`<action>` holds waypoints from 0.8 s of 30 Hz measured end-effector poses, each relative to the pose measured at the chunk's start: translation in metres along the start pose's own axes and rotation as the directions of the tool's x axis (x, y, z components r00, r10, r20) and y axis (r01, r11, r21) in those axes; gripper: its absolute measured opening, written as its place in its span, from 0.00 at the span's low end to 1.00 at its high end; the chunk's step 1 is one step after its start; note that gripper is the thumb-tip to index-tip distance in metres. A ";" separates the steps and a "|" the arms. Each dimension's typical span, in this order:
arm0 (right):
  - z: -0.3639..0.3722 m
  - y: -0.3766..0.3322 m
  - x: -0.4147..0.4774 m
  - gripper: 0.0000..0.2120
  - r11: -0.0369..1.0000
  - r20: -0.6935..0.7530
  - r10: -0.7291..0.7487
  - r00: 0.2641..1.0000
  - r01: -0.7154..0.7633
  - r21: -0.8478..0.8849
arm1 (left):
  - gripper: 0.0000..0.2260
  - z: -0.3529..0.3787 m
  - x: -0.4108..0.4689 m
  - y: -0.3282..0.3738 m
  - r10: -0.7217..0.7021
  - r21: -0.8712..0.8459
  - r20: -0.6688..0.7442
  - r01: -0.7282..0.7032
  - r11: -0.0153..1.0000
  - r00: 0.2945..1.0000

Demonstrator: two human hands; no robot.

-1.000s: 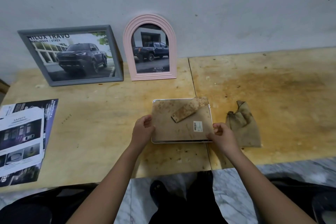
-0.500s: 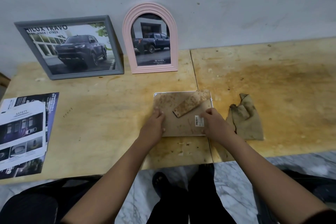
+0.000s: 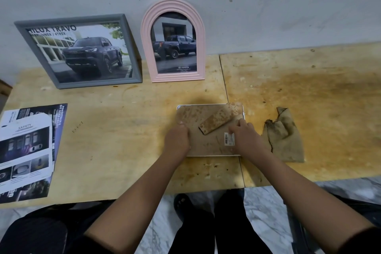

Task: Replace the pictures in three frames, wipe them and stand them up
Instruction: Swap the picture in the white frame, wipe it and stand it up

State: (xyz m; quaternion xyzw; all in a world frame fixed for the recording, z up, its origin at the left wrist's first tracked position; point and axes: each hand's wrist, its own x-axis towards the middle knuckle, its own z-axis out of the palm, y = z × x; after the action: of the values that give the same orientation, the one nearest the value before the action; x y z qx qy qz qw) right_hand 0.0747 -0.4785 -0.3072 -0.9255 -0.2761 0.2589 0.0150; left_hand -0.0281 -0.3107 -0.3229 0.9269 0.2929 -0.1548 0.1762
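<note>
A white frame (image 3: 208,146) lies face down on the wooden table (image 3: 123,130), its stained brown backing and folded stand (image 3: 218,121) facing up. My left hand (image 3: 178,140) presses on the backing's left side. My right hand (image 3: 245,138) presses on its right side, beside a barcode sticker (image 3: 228,138). A grey frame (image 3: 80,51) and a pink arched frame (image 3: 174,41) stand against the wall, each showing a dark pickup truck.
A crumpled brown cloth (image 3: 284,138) lies just right of the white frame. Car brochures and cut pictures (image 3: 26,150) are piled at the table's left edge. My legs and the marble floor (image 3: 259,208) show below the table's front edge.
The white frame, earlier tilted up in both hands at its lower corners, now lies flat. Both hands have moved onto its backing.
</note>
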 end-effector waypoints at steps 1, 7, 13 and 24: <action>0.000 0.000 0.000 0.19 1.000 -0.010 0.004 1.000 -0.004 0.008 | 0.20 -0.001 0.000 0.000 0.003 -0.003 -0.015 -0.003 1.000 1.000; 0.008 0.010 -0.006 0.20 0.985 -0.060 0.014 0.998 -0.004 0.171 | 0.39 0.002 -0.006 -0.020 0.071 -0.182 0.041 -0.062 0.981 0.997; 0.009 0.014 -0.007 0.30 0.979 -0.058 0.034 0.998 -0.021 0.203 | 0.44 -0.006 0.008 -0.020 0.147 0.041 0.251 -0.163 0.986 0.957; 0.018 0.017 -0.004 0.34 0.979 -0.053 0.018 0.998 -0.007 0.202 | 0.44 0.000 0.020 -0.010 0.107 0.197 0.301 -0.171 0.965 0.948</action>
State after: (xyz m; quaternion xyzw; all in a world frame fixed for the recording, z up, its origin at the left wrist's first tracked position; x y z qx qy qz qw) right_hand 0.0717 -0.4969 -0.3240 -0.9277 -0.2422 0.2601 0.1145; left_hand -0.0181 -0.2934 -0.3326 0.9267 0.1788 -0.3065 0.1235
